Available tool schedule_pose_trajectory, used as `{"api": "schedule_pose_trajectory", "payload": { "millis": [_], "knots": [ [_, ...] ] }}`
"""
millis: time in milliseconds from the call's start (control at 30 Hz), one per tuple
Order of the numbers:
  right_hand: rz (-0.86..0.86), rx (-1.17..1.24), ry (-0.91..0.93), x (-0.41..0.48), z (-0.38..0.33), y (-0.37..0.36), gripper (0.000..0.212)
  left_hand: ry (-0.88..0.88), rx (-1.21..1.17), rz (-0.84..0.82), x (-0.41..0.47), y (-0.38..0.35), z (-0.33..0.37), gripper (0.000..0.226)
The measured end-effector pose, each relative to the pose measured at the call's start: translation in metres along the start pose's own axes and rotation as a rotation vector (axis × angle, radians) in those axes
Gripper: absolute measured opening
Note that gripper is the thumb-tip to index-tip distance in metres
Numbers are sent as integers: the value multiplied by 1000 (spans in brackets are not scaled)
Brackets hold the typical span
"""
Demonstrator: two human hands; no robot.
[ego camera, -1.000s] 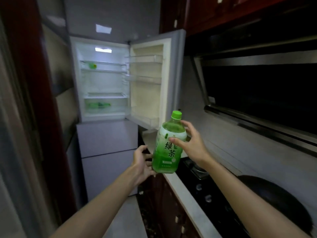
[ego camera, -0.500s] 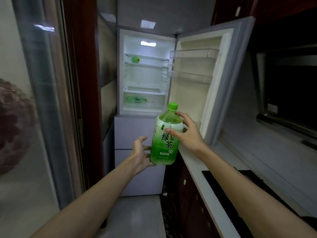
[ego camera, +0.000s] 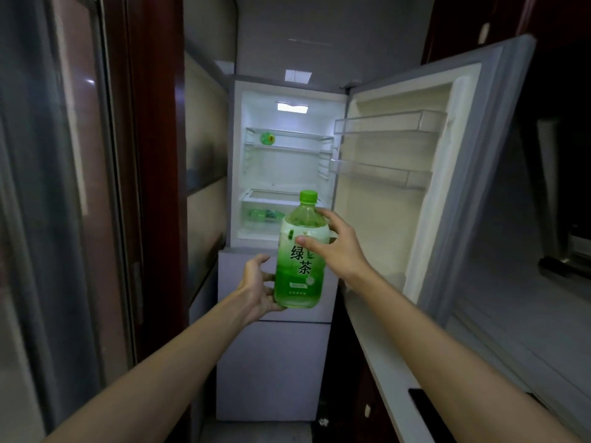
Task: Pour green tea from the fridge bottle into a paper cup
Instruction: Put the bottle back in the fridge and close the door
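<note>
Standing upright in front of the open fridge point(ego camera: 287, 174), the green tea bottle point(ego camera: 300, 251) is being held by both hands. The right hand point(ego camera: 339, 247) is wrapping around the bottle's upper body from the right, its thumb lying across the label and a fingertip reaching up onto the clear shoulder; the remaining fingers are hiding behind the bottle. The left hand point(ego camera: 259, 289) is cupping the base from the left and below — its palm is pressing against the lower side, while its fingertips are disappearing beneath the bottle, so how far they curl under cannot be told. The green cap point(ego camera: 308, 196) is sitting on the neck, closed.

Behind the bottle, the fridge's upper compartment is glowing under its interior light. A small green item point(ego camera: 267, 138) is lying on the top shelf, too blurred to identify, and another green bottle-like shape point(ego camera: 265, 215) is lying in the bottom drawer, partly covered by the held bottle. The fridge door point(ego camera: 415, 193) is swinging wide to the right, its two door racks showing nothing that can be made out. A pale countertop point(ego camera: 383, 362) is running along the right — its far side is fading into darkness, and a black panel point(ego camera: 425, 410) set into it is being cut off by the right forearm.
</note>
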State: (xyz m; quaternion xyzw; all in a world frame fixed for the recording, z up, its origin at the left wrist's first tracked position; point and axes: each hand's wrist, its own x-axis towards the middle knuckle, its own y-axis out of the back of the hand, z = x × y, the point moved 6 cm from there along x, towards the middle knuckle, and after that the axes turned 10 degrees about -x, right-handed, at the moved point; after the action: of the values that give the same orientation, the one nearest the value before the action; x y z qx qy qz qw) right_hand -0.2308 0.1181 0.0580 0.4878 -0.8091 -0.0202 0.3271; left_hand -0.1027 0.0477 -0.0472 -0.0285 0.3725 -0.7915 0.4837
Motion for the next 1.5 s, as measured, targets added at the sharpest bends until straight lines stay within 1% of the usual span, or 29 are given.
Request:
{"api": "schedule_pose_trajectory", "payload": {
  "millis": [267,500,633,800,1033,1167,1400,1500],
  "knots": [
    [-26,61,-4,78,20,-23,71,-33,10,19,68,0,52,64],
    [-28,57,-20,155,52,-54,71,-22,26,-24,144,4,100,68],
    [4,60,-16,209,71,-72,73,-37,67,-36,192,3,141,62],
    [54,42,-8,266,88,-89,71,-13,121,-64,244,-2,176,58],
    [46,19,-22,330,134,-108,71,23,148,-51,322,1,192,61],
    [41,36,-45,365,167,-116,72,31,122,-32,367,4,195,60],
    [1,102,-71,445,223,-123,72,-9,202,3,462,-6,217,59],
    [5,123,-51,482,240,-123,72,-29,208,15,501,-16,233,54]
  ]
}}
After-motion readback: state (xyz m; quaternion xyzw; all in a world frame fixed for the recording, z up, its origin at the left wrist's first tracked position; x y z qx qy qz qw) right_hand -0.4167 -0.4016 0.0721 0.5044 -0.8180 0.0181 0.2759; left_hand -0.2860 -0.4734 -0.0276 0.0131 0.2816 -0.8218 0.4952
